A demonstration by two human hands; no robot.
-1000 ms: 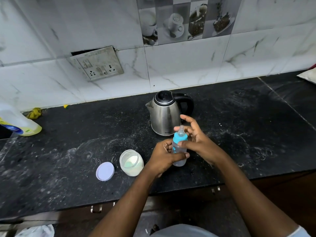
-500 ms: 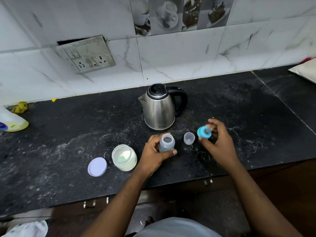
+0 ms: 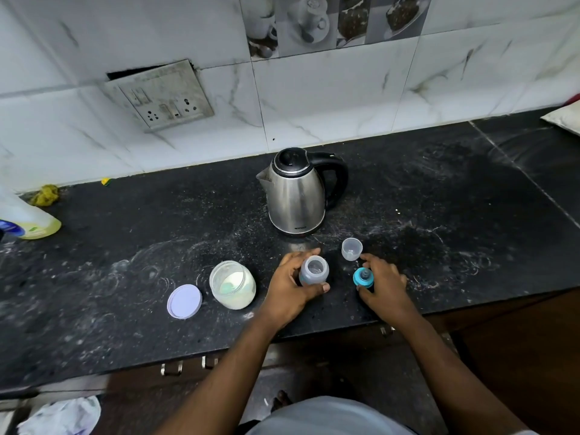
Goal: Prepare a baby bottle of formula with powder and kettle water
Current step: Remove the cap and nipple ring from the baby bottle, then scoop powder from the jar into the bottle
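Note:
A small clear baby bottle (image 3: 314, 270) stands uncapped on the black counter (image 3: 125, 246), and my left hand (image 3: 293, 287) grips its body. My right hand (image 3: 384, 285) holds the blue teat collar (image 3: 363, 277) down at the counter, just right of the bottle. The bottle's clear cap (image 3: 351, 248) stands mouth-up behind the collar. A steel kettle (image 3: 296, 191) with a black lid and handle stands behind the bottle. To the left is an open jar of white formula powder (image 3: 233, 288), with its lilac lid (image 3: 184, 301) lying flat beside it.
A white and yellow plastic bottle (image 3: 28, 219) lies at the far left of the counter, with a yellow rag (image 3: 45, 195) behind it. A socket plate (image 3: 161, 95) hangs loose on the tiled wall. A white bag (image 3: 565, 119) sits at the far right.
The teat collar came off the bottle and my right hand carried it right, then lowered it to the counter. The clear cap now stands on the counter. My left hand kept its hold on the bottle.

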